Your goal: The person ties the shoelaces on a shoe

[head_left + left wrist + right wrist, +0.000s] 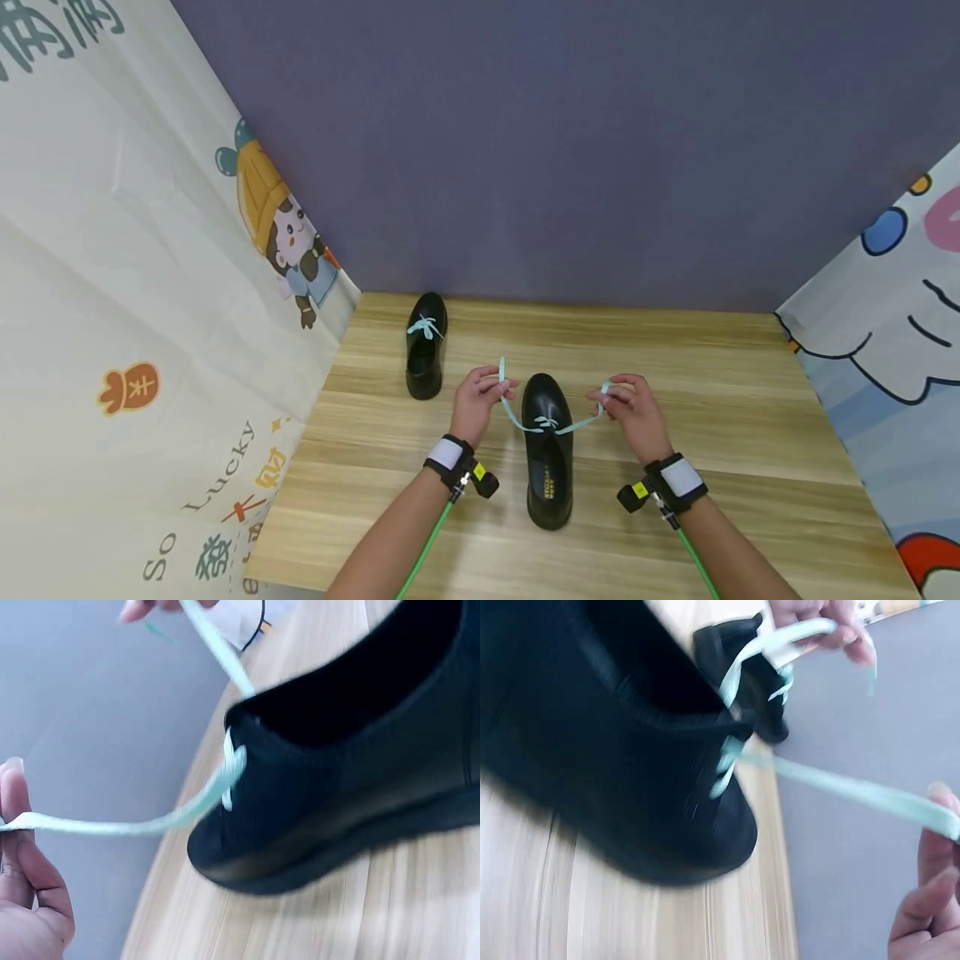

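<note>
A black leather shoe (550, 492) stands on the wooden table between my hands, toe pointing away. Its mint-green shoelace (127, 826) comes out at the throat as two loose ends, spread to either side. My left hand (477, 402) pinches one end between thumb and fingertips, left of the toe, and a short tail sticks up past the fingers. On the other side my right hand (634, 412) pinches the opposite end, also raised above the table. Both lengths sag slightly toward the shoe. In the right wrist view the shoelace (855, 791) runs from the eyelets to the right fingertips.
A second black shoe (424, 375) stands farther back on the left, its mint lace tied in a bow. The wooden table (712, 375) meets a grey-purple panel (525, 150) at the back. Printed white cloths hang at left (172, 292) and right (862, 333).
</note>
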{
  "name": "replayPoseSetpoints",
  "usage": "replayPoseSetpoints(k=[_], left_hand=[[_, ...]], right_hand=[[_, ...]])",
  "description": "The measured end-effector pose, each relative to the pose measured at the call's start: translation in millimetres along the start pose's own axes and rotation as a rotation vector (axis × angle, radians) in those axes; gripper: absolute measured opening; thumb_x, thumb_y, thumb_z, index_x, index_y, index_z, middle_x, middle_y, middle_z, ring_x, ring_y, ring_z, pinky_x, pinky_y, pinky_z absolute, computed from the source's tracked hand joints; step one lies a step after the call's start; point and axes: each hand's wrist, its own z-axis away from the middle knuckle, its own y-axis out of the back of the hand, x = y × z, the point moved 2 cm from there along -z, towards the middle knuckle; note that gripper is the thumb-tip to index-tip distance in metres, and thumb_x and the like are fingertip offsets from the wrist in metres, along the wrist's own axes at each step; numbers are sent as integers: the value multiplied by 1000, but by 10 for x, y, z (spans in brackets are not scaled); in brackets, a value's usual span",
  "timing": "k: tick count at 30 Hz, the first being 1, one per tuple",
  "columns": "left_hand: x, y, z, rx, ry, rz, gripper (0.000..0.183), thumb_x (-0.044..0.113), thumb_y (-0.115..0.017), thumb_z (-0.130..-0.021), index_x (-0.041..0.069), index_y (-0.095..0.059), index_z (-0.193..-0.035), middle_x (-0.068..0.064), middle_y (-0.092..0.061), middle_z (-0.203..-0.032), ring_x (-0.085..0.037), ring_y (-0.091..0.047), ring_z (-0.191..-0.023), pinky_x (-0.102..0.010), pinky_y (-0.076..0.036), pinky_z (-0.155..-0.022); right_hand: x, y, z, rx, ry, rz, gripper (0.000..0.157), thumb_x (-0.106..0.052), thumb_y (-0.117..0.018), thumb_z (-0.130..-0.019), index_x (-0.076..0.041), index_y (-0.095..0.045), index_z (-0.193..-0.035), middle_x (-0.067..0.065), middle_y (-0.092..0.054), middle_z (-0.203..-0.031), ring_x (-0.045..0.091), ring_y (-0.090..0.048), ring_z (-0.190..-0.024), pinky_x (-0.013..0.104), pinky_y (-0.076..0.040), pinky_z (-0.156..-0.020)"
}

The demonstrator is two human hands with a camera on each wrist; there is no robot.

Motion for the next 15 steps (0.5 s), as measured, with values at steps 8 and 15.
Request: replayPoseSetpoints(k=[8,15], left_hand=[[14,-200,25,-97,26,16,22,4,-58,-100,-15,-59,-111,-17,-74,-94,-17,-65,-78,-49,-51,-88],[-24,-369,78,-181,45,15,19,8,-59,-101,-8,-63,-110,-11,-75,-95,-18,-65,-77,-39,-53,-86]], right_hand=[[-48,-211,-67,-12,-74,-8,27,-4,-62,-99,13,-55,-119,4,-75,-105,12,-64,-75,23,-50,-68],[-16,-369,-85,29,-124,94,24,-11,-64,-99,7,-68,-114,11,-75,-96,14,-58,-68,22,-47,-61]])
